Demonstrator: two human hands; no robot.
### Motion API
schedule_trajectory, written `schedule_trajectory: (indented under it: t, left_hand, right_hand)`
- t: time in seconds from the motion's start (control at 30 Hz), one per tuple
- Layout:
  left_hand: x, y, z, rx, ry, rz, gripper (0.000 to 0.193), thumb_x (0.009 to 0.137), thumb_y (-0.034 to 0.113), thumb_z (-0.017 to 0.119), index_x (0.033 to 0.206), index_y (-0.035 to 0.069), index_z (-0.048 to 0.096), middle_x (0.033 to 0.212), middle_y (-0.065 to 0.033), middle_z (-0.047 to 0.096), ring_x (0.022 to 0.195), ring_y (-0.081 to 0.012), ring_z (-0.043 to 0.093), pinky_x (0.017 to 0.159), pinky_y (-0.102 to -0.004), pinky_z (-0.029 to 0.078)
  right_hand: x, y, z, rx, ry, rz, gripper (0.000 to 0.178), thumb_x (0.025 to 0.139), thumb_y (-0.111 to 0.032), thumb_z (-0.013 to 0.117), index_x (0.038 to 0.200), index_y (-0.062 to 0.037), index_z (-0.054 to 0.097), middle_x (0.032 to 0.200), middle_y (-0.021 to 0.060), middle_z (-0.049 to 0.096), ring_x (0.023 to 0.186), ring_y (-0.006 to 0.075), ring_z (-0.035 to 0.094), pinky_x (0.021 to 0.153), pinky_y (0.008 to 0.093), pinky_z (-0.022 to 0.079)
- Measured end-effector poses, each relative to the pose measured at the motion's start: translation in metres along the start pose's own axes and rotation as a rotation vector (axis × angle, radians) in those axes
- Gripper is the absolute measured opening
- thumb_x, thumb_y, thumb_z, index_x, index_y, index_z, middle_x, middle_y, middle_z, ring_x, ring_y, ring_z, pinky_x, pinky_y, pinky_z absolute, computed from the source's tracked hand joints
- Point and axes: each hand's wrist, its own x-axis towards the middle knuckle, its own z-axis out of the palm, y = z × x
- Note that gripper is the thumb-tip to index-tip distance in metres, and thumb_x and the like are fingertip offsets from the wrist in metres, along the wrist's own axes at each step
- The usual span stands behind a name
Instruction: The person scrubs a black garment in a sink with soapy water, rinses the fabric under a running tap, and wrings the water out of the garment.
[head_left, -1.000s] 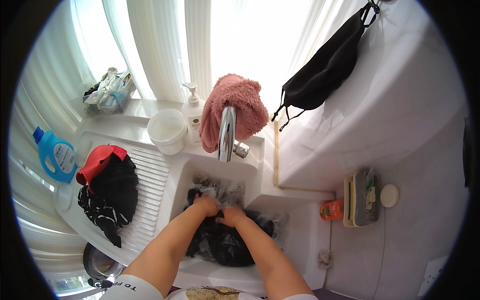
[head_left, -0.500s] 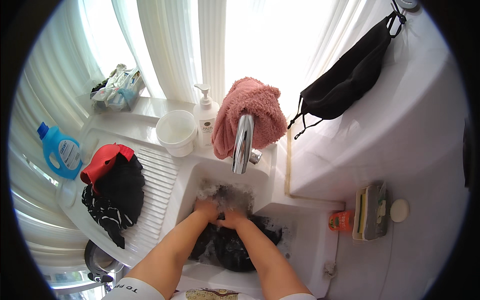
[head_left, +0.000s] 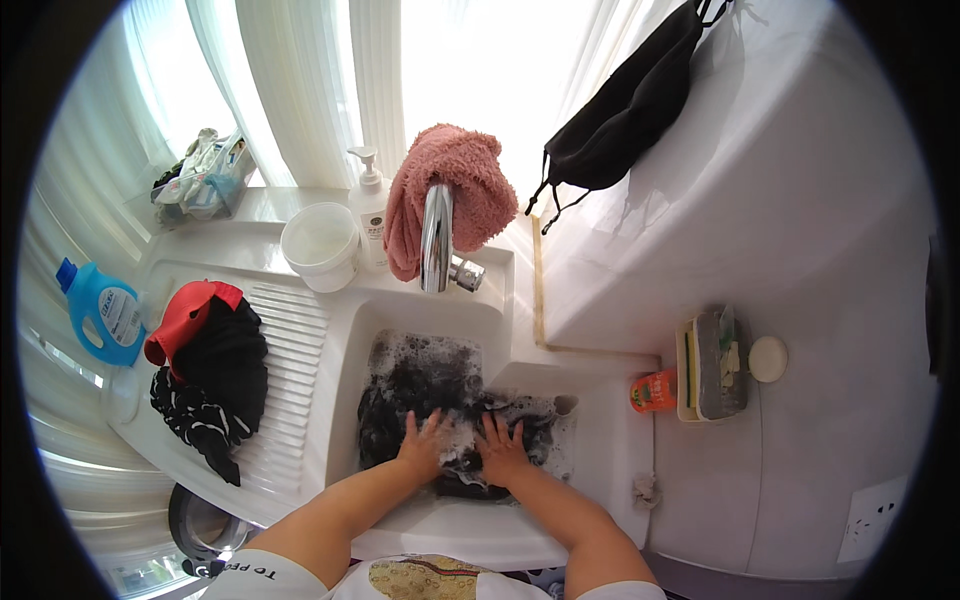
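Dark wet clothes (head_left: pixel 385 410) lie in foamy water in the basin of a white laundry sink (head_left: pixel 598 470). My left hand (head_left: pixel 426 442) rests on them with its fingers spread, white suds beside it. Just to its right, my right hand (head_left: pixel 502 450) lies on the same dark cloth, fingers apart and pointing away from me. Neither hand grips anything. Above the basin's far edge stands a chrome faucet (head_left: pixel 436 240) with a fluffy pink towel (head_left: pixel 450 165) draped over it.
Black clothes (head_left: pixel 225 365) and a red piece of fabric (head_left: pixel 190 318) lie on the ribbed washboard (head_left: pixel 285 390). Around them stand a blue detergent bottle (head_left: pixel 105 312), a white bucket (head_left: pixel 322 250) and a pump bottle (head_left: pixel 370 215). On the right wall, a black mask (head_left: pixel 630 110) hangs above a holder (head_left: pixel 715 365).
My hands have come nearer to me and moved apart, from pressed together in the foam to spread on the dark cloth. The view has shifted slightly.
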Motion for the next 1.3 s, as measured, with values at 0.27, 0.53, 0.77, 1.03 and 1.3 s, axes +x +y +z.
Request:
schedule_trajectory:
  t: [0.27, 0.53, 0.77, 1.03, 1.3]
  left_hand:
    - [-0.043, -0.015, -0.04, -0.101, 0.196, 0.183, 0.094, 0.075, 0.074, 0.05, 0.149, 0.024, 0.023, 0.154, -0.0143, 0.014, 0.141, -0.0391, 0.01, 0.1, -0.0733, 0.014]
    - [0.003, 0.023, 0.015, -0.003, 0.116, 0.13, 0.095, 0.077, 0.065, 0.057, 0.15, 0.025, 0.013, 0.156, -0.0108, 0.01, 0.141, -0.0359, 0.016, 0.1, -0.075, 0.01]
    - [0.021, 0.0, -0.067, -0.271, -0.316, 0.159, 0.099, 0.07, 0.062, 0.067, 0.148, 0.016, 0.024, 0.154, -0.0145, 0.015, 0.138, -0.0343, 0.022, 0.102, -0.0721, 0.013]
    - [-0.004, -0.01, -0.022, -0.034, 0.014, -0.001, 0.104, 0.071, 0.062, 0.065, 0.149, 0.013, 0.019, 0.154, -0.016, 0.013, 0.14, -0.0269, 0.021, 0.106, -0.0672, 0.008]
    - [0.015, -0.04, -0.023, -0.42, 0.029, 0.111, 0.055, 0.079, 0.044, 0.063, 0.123, 0.011, 0.057, 0.142, -0.0104, 0.04, 0.131, -0.0292, 0.037, 0.106, -0.0654, 0.019]
  right_hand:
    - [-0.061, 0.022, -0.01, 0.184, -0.085, 0.026, 0.116, 0.068, -0.081, 0.053, 0.151, -0.0181, 0.003, 0.155, 0.0189, -0.01, 0.142, 0.0418, -0.008, 0.105, 0.0679, 0.006]
    - [-0.031, 0.024, 0.03, 0.265, -0.133, 0.01, 0.1, 0.081, -0.061, 0.054, 0.151, -0.0144, -0.001, 0.154, 0.0219, -0.005, 0.141, 0.0435, -0.001, 0.114, 0.0523, 0.01]
    - [-0.023, 0.044, -0.022, 0.433, -0.121, 0.055, 0.114, 0.066, -0.061, 0.072, 0.15, -0.0145, 0.012, 0.151, 0.0232, 0.013, 0.139, 0.0437, 0.012, 0.109, 0.0556, 0.022]
    - [0.003, 0.001, 0.001, 0.335, 0.242, 0.095, 0.114, 0.058, -0.06, 0.077, 0.143, -0.007, 0.022, 0.146, 0.0249, 0.018, 0.136, 0.0418, 0.017, 0.103, 0.0668, 0.019]
    - [0.022, 0.018, 0.004, 0.405, 0.152, 0.023, 0.108, 0.064, -0.053, 0.076, 0.145, -0.0105, 0.018, 0.145, 0.0238, 0.019, 0.135, 0.0432, 0.017, 0.106, 0.0632, 0.015]
